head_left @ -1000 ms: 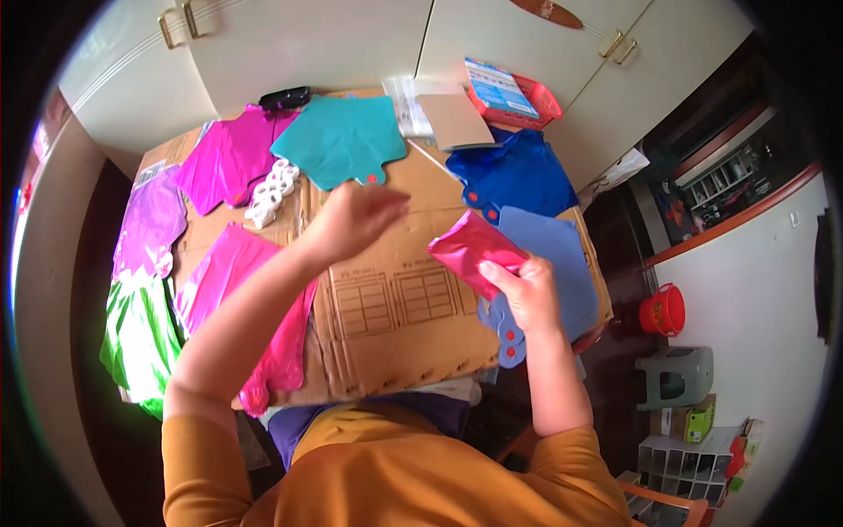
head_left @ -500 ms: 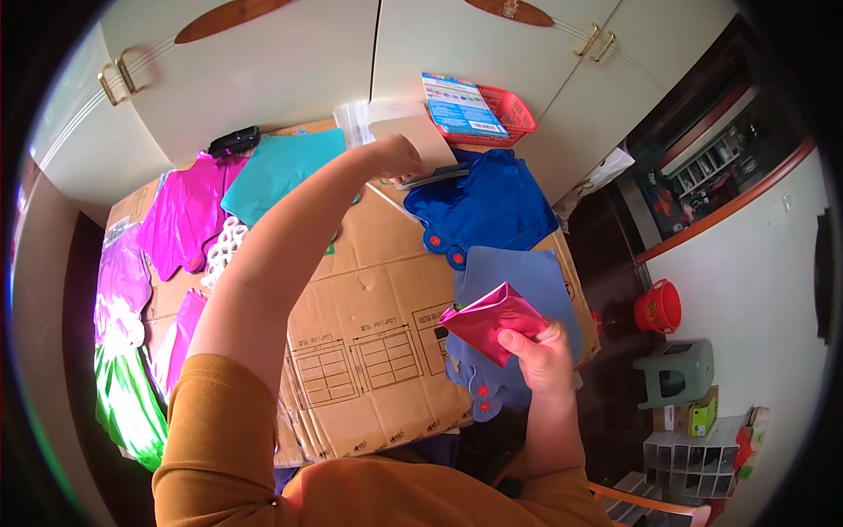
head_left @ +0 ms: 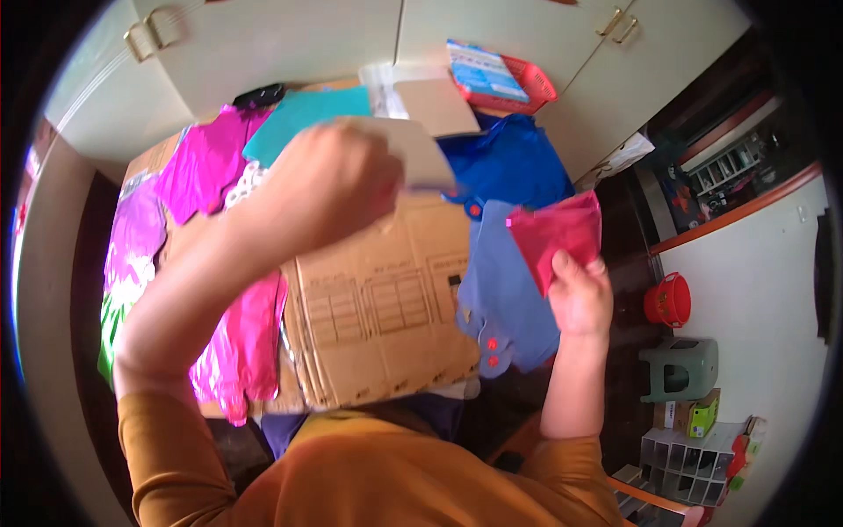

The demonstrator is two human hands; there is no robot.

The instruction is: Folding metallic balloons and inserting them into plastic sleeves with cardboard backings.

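Note:
My left hand [head_left: 347, 180], smeared by motion, is closed on a flat beige card [head_left: 417, 151] held above the middle of the table. Behind it a second beige card [head_left: 436, 104] lies at the back. My right hand [head_left: 581, 297] pinches a folded shiny pink-red foil pouch [head_left: 562, 230], thumb on top, over the right side of the table. Under that pouch lies a dull blue piece [head_left: 509, 272] with rounded tabs and red round buttons. A shiny deep-blue piece [head_left: 522, 162] sits just beyond it.
Flattened cardboard [head_left: 378, 351] covers the tabletop. A teal sheet [head_left: 303, 119], magenta foil [head_left: 202, 167], a pink foil piece [head_left: 241, 351] and white rings [head_left: 248, 183] lie left. A red basket [head_left: 537, 81] with a blue-white packet stands at the back, before white cabinets [head_left: 290, 44].
My left hand has drawn back from the back of the table, bringing a beige card with it. My right hand has moved rightward and up with the pink-red pouch.

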